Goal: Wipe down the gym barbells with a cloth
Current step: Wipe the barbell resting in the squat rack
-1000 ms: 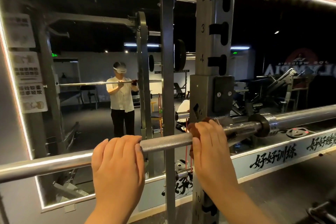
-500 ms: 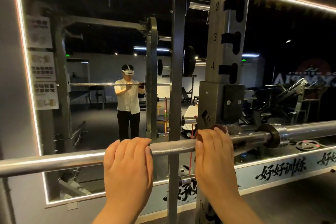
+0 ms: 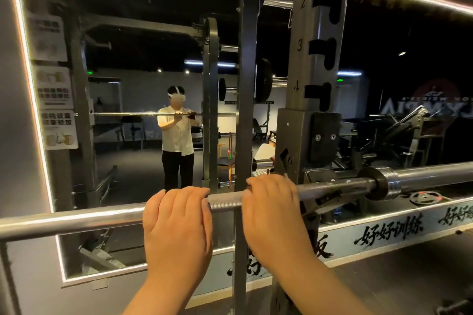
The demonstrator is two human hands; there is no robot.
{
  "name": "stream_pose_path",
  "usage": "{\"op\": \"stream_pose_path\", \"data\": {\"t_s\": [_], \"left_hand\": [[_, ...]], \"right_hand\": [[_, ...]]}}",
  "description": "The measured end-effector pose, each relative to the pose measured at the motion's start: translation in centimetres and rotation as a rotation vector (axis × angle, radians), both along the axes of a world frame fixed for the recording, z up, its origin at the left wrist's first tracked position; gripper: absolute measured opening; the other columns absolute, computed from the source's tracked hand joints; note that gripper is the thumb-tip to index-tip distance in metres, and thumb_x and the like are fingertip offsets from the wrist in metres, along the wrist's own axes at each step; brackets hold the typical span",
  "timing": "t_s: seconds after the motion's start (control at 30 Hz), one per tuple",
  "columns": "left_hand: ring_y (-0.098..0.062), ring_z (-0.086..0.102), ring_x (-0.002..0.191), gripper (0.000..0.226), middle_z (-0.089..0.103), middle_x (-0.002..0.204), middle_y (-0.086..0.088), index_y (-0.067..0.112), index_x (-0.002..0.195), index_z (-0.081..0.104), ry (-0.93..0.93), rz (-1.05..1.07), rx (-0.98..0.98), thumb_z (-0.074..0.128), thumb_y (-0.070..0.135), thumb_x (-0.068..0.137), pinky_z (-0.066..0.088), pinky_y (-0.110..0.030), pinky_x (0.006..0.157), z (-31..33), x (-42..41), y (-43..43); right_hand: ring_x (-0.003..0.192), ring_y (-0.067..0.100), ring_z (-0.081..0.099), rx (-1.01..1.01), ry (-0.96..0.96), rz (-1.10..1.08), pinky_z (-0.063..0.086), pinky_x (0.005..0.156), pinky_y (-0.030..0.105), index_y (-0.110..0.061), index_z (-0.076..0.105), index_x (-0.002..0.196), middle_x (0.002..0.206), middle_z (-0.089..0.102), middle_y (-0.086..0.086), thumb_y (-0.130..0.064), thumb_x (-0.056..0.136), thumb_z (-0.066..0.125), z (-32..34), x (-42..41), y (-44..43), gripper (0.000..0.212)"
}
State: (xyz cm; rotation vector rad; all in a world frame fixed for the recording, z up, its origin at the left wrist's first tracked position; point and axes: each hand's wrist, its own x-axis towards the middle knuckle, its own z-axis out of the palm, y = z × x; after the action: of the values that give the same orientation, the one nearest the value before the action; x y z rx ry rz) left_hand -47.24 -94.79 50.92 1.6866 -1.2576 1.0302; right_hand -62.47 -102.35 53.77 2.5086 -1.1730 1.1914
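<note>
The barbell [image 3: 76,220] is carried across a rack upright [image 3: 294,135] before a wall mirror [image 3: 133,174], rising to the right. Its steel is polished at the left, knurled between the hands, and collared and thicker at the right. It is gripped from above by the left hand [image 3: 176,222] and right hand [image 3: 273,210], with the fingers curled over it and pressed together.

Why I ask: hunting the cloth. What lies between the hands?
Only bare knurled bar between left hand and right hand, nothing else, in the head view.
</note>
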Motion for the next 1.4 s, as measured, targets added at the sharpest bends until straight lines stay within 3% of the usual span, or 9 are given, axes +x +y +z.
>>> {"op": "stream_pose_path", "data": {"t_s": [0.1, 0.2, 0.37, 0.57, 0.7, 0.97, 1.1, 1.27, 1.4], "left_hand": [[-0.027, 0.064, 0.097, 0.034, 0.07, 0.103, -0.001, 0.019, 0.11, 0.068, -0.012, -0.017, -0.005, 0.039, 0.033, 0.102, 0.037, -0.048, 0.104, 0.0, 0.1, 0.1], [-0.025, 0.064, 0.095, 0.029, 0.069, 0.101, 0.001, 0.02, 0.109, 0.068, -0.005, -0.029, -0.003, 0.042, 0.031, 0.102, 0.038, -0.047, 0.104, 0.2, 0.0, 0.3], [-0.026, 0.064, 0.097, 0.038, 0.069, 0.103, 0.0, 0.019, 0.11, 0.069, 0.006, 0.003, 0.009, 0.035, 0.035, 0.105, 0.04, -0.048, 0.104, 0.1, -0.1, 0.1], [-0.025, 0.064, 0.105, 0.037, 0.069, 0.112, 0.001, 0.02, 0.119, 0.068, -0.039, -0.029, 0.066, 0.037, 0.034, 0.104, 0.04, -0.046, 0.107, 0.0, 0.7, 0.5], [-0.025, 0.058, 0.127, 0.041, 0.065, 0.132, -0.002, 0.016, 0.134, 0.063, -0.09, -0.046, 0.085, 0.038, 0.03, 0.104, 0.032, -0.05, 0.118, -0.6, 1.0, 0.8], [-0.023, 0.054, 0.133, 0.042, 0.064, 0.134, 0.0, 0.015, 0.134, 0.061, -0.018, -0.096, 0.07, 0.035, 0.029, 0.105, 0.02, -0.046, 0.125, -0.4, 2.6, 3.1], [-0.024, 0.047, 0.14, 0.045, 0.061, 0.139, 0.001, 0.016, 0.135, 0.062, 0.099, -0.001, 0.036, 0.032, 0.031, 0.104, 0.013, -0.05, 0.126, -0.6, 5.4, 5.3], [-0.022, 0.048, 0.14, 0.047, 0.059, 0.143, 0.001, 0.015, 0.14, 0.06, 0.051, 0.006, 0.068, 0.035, 0.029, 0.104, 0.024, -0.056, 0.122, -0.9, 6.1, 5.9], [-0.021, 0.049, 0.14, 0.047, 0.058, 0.144, 0.0, 0.014, 0.141, 0.059, -0.009, -0.006, 0.079, 0.034, 0.029, 0.104, 0.028, -0.053, 0.121, -0.8, 6.9, 6.2]], "right_hand": [[0.124, 0.002, 0.043, -0.013, -0.026, 0.097, 0.033, 0.116, 0.032, -0.033, 0.054, 0.132, 0.126, 0.054, -0.018, -0.057, 0.102, 0.025, 0.0, -1.8, -1.2, 0.048], [0.118, 0.002, 0.044, 0.023, -0.091, 0.034, 0.04, 0.111, 0.036, -0.034, 0.053, 0.128, 0.12, 0.052, -0.021, -0.062, 0.102, 0.023, -0.1, -2.9, -2.4, 0.048], [0.126, 0.014, 0.037, 0.025, -0.091, -0.003, 0.018, 0.122, 0.038, -0.031, 0.051, 0.119, 0.12, 0.05, -0.014, -0.053, 0.101, 0.005, -0.4, 1.5, 0.9, 0.054], [0.105, 0.001, 0.046, -0.012, -0.03, 0.141, 0.042, 0.097, 0.027, -0.04, 0.051, 0.118, 0.109, 0.052, -0.023, -0.051, 0.105, 0.026, 0.4, -1.2, -0.8, 0.03], [0.11, 0.011, 0.046, -0.029, -0.121, -0.031, 0.035, 0.113, 0.042, -0.034, 0.057, 0.113, 0.109, 0.052, -0.018, -0.048, 0.105, 0.013, -0.4, 0.9, -0.3, 0.047], [0.116, 0.003, 0.044, -0.065, -0.004, 0.128, 0.031, 0.112, 0.032, -0.04, 0.051, 0.124, 0.119, 0.053, -0.022, -0.056, 0.104, 0.026, -0.2, 0.8, 1.1, 0.036], [0.119, 0.01, 0.048, -0.039, -0.017, -0.038, 0.027, 0.122, 0.045, -0.037, 0.054, 0.123, 0.12, 0.053, -0.017, -0.051, 0.105, 0.014, -0.5, 0.9, 0.5, 0.046], [0.099, 0.021, 0.051, -0.067, 0.055, -0.045, 0.045, 0.099, 0.045, -0.026, 0.058, 0.107, 0.104, 0.056, -0.006, -0.029, 0.103, 0.042, 0.8, 7.0, 5.2, 0.017], [0.11, 0.018, 0.05, -0.136, 0.153, 0.134, 0.042, 0.109, 0.043, -0.027, 0.054, 0.12, 0.117, 0.055, -0.008, -0.035, 0.106, 0.037, 0.9, 8.3, 7.1, 0.023]]}}
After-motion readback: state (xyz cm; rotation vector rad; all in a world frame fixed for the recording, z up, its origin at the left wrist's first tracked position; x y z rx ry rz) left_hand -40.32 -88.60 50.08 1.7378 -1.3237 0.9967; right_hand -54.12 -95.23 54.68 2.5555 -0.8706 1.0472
